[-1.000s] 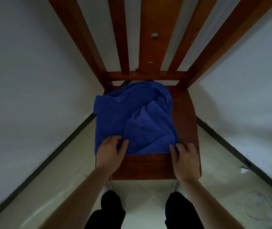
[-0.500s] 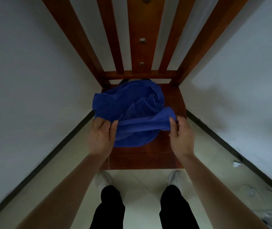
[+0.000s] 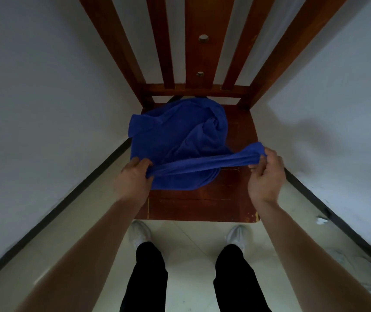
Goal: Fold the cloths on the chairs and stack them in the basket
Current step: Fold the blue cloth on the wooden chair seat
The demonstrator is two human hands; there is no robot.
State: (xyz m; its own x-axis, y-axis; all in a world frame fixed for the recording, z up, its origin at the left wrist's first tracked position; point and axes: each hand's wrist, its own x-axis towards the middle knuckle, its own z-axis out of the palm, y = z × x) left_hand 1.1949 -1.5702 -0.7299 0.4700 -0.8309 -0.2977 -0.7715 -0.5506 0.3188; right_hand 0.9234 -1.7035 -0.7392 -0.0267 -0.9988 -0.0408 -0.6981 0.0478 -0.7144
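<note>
Blue cloth (image 3: 175, 136) — taut edge crosswise

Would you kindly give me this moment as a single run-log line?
left hand: grips cloth edge; right hand: grips other end; edge: taut between hands; rest: bunched on chair seat

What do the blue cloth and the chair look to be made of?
The blue cloth: soft fabric, possibly terry or microfibre; matte, limp folds, its edge pulled taut between left hand and right hand. The chair: wood with reddish-brown varnish, low sheen; grain lines on the seat, pale chips at its front edge.
</note>
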